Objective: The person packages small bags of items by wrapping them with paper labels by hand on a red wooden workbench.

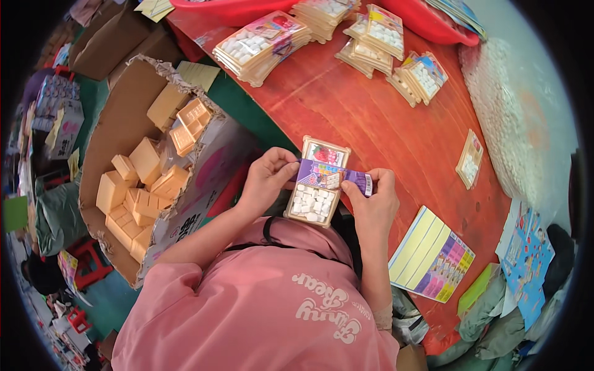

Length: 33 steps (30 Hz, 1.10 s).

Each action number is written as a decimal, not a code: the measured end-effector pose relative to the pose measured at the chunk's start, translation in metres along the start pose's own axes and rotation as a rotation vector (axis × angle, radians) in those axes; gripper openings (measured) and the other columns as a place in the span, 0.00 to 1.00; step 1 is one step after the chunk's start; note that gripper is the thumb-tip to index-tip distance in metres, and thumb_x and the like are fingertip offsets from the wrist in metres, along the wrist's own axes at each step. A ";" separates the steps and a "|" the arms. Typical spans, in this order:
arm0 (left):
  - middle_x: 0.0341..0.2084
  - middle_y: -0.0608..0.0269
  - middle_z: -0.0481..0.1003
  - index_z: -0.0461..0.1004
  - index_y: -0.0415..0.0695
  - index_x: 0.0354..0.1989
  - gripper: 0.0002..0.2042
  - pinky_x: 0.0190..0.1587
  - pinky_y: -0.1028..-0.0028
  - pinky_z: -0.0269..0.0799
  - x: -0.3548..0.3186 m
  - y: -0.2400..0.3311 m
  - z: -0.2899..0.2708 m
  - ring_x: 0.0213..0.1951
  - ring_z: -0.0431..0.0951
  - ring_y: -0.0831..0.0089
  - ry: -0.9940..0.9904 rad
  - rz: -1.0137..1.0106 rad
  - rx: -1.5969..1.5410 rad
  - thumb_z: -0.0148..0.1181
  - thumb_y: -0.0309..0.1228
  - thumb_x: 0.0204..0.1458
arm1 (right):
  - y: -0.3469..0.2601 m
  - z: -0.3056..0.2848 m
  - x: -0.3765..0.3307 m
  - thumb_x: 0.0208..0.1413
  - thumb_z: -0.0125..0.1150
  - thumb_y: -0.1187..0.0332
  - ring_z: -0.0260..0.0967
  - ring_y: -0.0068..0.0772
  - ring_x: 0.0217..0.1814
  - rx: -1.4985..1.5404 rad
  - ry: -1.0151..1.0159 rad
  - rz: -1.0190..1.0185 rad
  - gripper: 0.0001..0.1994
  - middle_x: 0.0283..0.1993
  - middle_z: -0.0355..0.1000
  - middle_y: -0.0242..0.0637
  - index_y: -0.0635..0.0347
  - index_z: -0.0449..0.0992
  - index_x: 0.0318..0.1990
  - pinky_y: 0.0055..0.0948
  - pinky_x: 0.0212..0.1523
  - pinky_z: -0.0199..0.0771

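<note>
Near edge of red wooden tabletop [371,117]: beige plastic tray of white tablets [314,195], between both hands.
Far edge: stacks of filled trays [263,46].
Right of tray: striped paper label sheets [431,255].
Left, off tabletop: cardboard box of empty beige trays [145,179].

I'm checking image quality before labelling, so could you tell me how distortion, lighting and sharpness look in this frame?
Head view: fisheye bends the table edge, corners black; lighting even, soft shadows; left hand, right hand and tray sharp, rim clutter smeared.
</note>
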<state>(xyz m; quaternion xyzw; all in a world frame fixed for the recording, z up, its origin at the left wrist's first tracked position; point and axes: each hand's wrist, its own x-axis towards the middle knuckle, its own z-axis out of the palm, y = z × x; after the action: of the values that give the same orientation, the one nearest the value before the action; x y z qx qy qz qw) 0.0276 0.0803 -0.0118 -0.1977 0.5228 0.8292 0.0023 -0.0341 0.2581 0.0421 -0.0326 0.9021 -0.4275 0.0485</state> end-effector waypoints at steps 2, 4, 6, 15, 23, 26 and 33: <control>0.29 0.67 0.72 0.66 0.39 0.37 0.04 0.34 0.79 0.73 -0.003 0.000 0.003 0.32 0.72 0.82 0.003 -0.027 -0.040 0.51 0.25 0.56 | -0.001 0.000 -0.001 0.39 0.68 0.71 0.68 0.36 0.28 0.008 -0.011 0.008 0.17 0.27 0.67 0.39 0.62 0.63 0.31 0.33 0.31 0.67; 0.30 0.67 0.73 0.68 0.39 0.40 0.08 0.36 0.79 0.71 -0.007 0.001 0.008 0.32 0.73 0.82 0.063 -0.117 -0.179 0.54 0.28 0.55 | -0.001 0.000 -0.001 0.38 0.68 0.72 0.68 0.35 0.28 0.016 -0.014 0.021 0.17 0.27 0.67 0.39 0.62 0.63 0.31 0.33 0.30 0.67; 0.30 0.66 0.73 0.69 0.37 0.41 0.10 0.36 0.80 0.70 -0.009 0.002 0.014 0.32 0.73 0.81 0.032 -0.053 -0.029 0.55 0.30 0.54 | -0.001 0.000 -0.001 0.38 0.68 0.72 0.68 0.34 0.27 -0.002 -0.004 0.019 0.17 0.26 0.67 0.39 0.62 0.63 0.31 0.32 0.30 0.67; 0.33 0.61 0.75 0.70 0.36 0.41 0.12 0.39 0.75 0.73 -0.009 0.007 0.016 0.34 0.76 0.76 0.010 -0.231 -0.219 0.56 0.31 0.53 | 0.015 -0.002 0.003 0.42 0.66 0.73 0.68 0.22 0.25 0.216 -0.038 0.041 0.13 0.27 0.70 0.34 0.63 0.66 0.32 0.25 0.26 0.68; 0.39 0.58 0.74 0.67 0.37 0.45 0.15 0.48 0.67 0.71 -0.005 0.009 0.024 0.42 0.76 0.69 -0.219 -0.275 -0.586 0.54 0.34 0.54 | 0.005 -0.008 0.007 0.51 0.61 0.71 0.69 0.19 0.29 0.908 -0.182 0.267 0.07 0.27 0.71 0.29 0.65 0.70 0.32 0.17 0.27 0.72; 0.40 0.56 0.74 0.66 0.37 0.47 0.17 0.49 0.65 0.71 -0.006 0.008 0.034 0.43 0.75 0.67 -0.291 -0.337 -0.714 0.54 0.36 0.53 | -0.001 -0.001 0.006 0.51 0.61 0.69 0.69 0.18 0.30 0.945 -0.279 0.285 0.08 0.27 0.70 0.29 0.66 0.72 0.31 0.17 0.25 0.70; 0.31 0.47 0.73 0.66 0.37 0.47 0.14 0.28 0.71 0.80 -0.005 -0.004 0.027 0.26 0.78 0.60 -0.313 -0.695 -1.030 0.50 0.32 0.55 | -0.017 0.002 0.003 0.47 0.66 0.69 0.65 0.18 0.25 0.976 -0.370 0.231 0.08 0.27 0.69 0.28 0.62 0.72 0.29 0.17 0.25 0.64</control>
<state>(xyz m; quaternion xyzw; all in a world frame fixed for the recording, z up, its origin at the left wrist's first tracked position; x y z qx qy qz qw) 0.0239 0.1067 -0.0032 -0.2079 -0.0439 0.9441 0.2519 -0.0367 0.2453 0.0534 0.0185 0.5725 -0.7763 0.2632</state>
